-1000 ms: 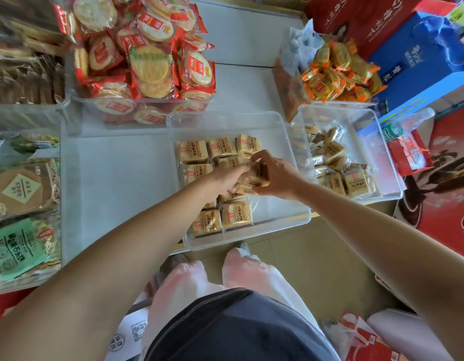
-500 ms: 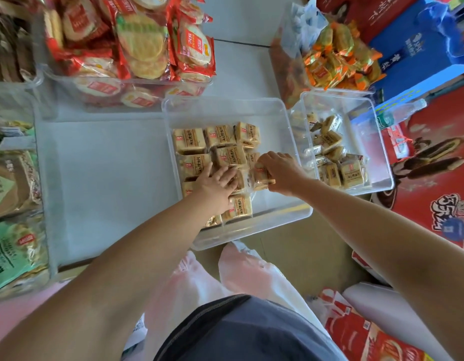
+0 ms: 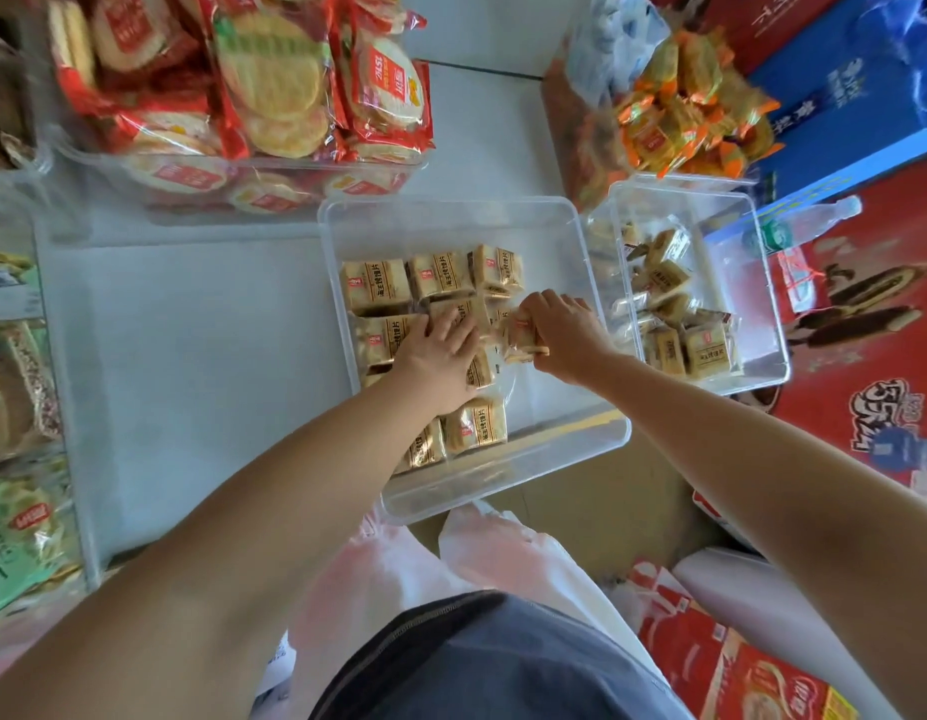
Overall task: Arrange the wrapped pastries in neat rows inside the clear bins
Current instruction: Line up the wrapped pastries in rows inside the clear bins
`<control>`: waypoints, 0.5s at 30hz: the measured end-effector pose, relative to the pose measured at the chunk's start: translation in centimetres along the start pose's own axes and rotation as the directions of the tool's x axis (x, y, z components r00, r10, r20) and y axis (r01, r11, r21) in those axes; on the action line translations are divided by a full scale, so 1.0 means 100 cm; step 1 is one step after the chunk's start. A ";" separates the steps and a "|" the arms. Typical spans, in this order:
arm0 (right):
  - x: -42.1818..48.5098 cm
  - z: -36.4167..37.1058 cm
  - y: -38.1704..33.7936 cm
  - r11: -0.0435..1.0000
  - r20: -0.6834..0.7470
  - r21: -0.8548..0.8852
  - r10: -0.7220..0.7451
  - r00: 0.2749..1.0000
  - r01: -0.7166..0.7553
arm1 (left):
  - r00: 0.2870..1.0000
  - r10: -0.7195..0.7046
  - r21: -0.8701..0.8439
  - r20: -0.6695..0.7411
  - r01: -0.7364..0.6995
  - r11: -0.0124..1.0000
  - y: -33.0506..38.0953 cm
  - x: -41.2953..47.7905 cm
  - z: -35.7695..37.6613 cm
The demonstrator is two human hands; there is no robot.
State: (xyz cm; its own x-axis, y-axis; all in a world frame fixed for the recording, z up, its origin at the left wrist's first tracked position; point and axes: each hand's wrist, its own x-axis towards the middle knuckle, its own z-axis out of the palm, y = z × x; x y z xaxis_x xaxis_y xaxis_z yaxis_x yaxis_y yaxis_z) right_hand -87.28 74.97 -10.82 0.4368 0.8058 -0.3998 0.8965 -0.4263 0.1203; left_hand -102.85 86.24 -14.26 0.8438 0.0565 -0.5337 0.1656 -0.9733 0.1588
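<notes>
A clear bin in the middle holds tan wrapped pastries laid in rows along its left side. My left hand lies flat on the middle row, fingers spread, pressing the packs down. My right hand grips one wrapped pastry on its edge, just right of the rows and above the bin's bare floor. A second clear bin to the right holds a loose heap of the same pastries.
A bin of red-wrapped round crackers stands behind, a bin of orange-wrapped snacks at the back right. Green and brown packs fill bins at the left. Red and blue cartons crowd the right. White shelf surface lies left of the middle bin.
My left hand has flattened onto the rows and my right hand has brought its pastry down beside them. The camera has moved closer to the bin.
</notes>
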 end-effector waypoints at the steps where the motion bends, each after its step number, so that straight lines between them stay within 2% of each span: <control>1: 0.000 0.001 0.000 1.000 -0.001 0.005 0.003 1.000 -0.003 | 1.000 -0.006 -0.004 0.029 0.006 1.000 0.000 0.001 0.004; 10: 0.028 0.016 -0.002 1.000 -0.131 -0.003 0.006 0.991 -0.006 | 0.996 -0.012 -0.033 0.094 0.015 0.999 -0.004 0.003 0.008; 15: 0.030 0.026 0.000 0.998 -0.195 0.056 0.002 0.981 0.009 | 0.992 -0.021 -0.050 0.127 0.028 0.998 -0.003 0.006 0.006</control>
State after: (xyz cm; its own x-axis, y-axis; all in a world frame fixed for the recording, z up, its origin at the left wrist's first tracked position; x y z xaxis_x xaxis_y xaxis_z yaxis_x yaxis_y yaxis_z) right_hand -86.21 76.31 -14.34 0.4449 0.8694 -0.2150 0.8948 -0.4416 0.0659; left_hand -102.72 86.46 -15.07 0.7683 0.0484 -0.6382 0.2146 -0.9589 0.1856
